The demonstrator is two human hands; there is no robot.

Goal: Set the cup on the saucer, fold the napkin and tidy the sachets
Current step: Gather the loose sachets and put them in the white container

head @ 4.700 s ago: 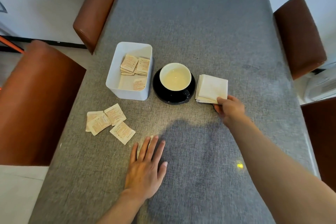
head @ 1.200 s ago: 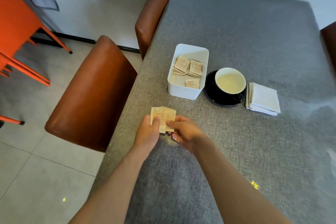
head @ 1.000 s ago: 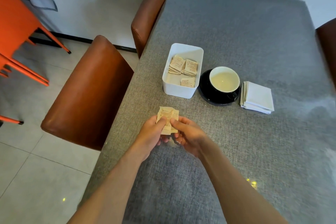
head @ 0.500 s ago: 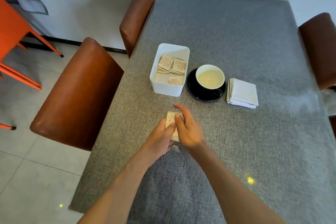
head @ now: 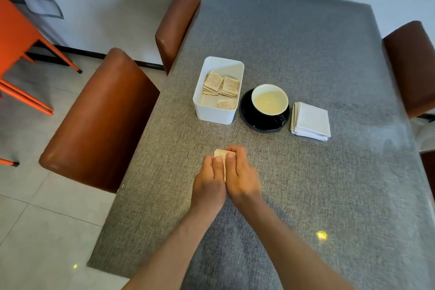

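A small stack of paper sachets (head: 220, 153) sits pressed between the two hands near the front middle of the grey cloth worktop (head: 306, 54), only its top corner and a thin edge showing past the fingertips. The left hand (head: 208, 183) and right hand (head: 240, 176) are pushed together side by side, palms inward, thumbs on top, squeezing the stack square; both forearms reach in from the near edge and meet there. The right hand is slightly blurred, so its exact finger placement is hard to read.

Further back, the white plastic bin (head: 217, 114) already holds more sachets (head: 221, 86) lying in loose overlapping piles. Just beside it on the right, the white-lined cup (head: 269, 99) stands on the black saucer (head: 249, 115), so that part looks done. The white napkin (head: 310, 121) lies folded into a neat square just right of the saucer, which also looks finished.

What seems left is carrying the gathered stack to the bin and dropping it in, perhaps straightening the piles already inside. No loose sachets show elsewhere on the worktop.
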